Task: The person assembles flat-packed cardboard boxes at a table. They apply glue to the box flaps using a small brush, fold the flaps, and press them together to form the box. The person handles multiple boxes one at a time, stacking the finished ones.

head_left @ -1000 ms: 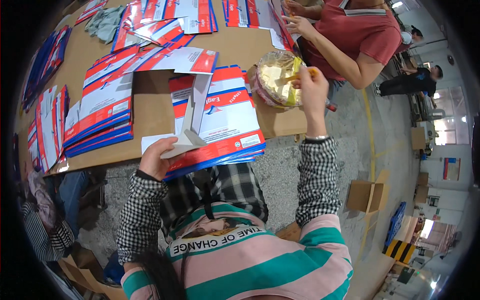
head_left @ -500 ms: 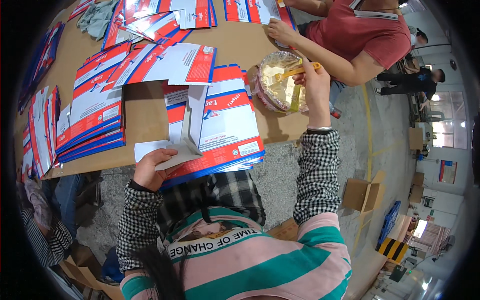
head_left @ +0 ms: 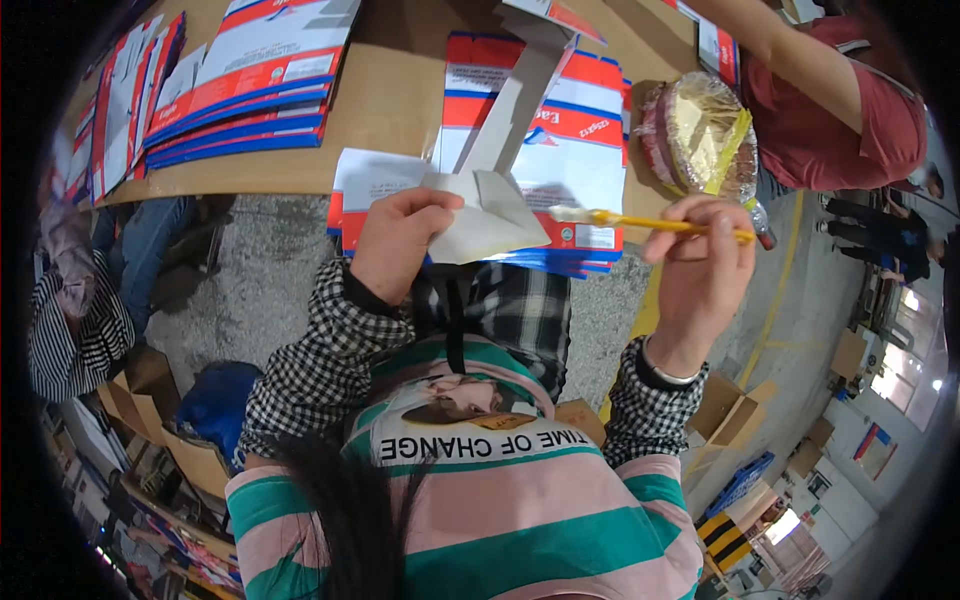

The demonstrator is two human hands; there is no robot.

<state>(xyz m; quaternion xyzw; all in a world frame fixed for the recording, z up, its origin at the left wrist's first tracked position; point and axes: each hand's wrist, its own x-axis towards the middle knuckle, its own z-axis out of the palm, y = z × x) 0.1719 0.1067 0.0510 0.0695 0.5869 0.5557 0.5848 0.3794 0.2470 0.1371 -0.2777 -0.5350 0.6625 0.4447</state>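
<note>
Left hand: pinches the white flap of a flat box, fingers curled on its near edge.
Right hand: closed around a yellow brush.
Brush tip: touching the flap, between both hands.
Glue tub: beyond the right hand.

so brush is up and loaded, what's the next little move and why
Probably bring the yellow brush left onto the white flap and wipe along it. The right hand holds the brush level, its pale tip just at the flap's edge, while the left hand pins the flap on the stack of flat cartons. The glue tub sits behind.
</note>
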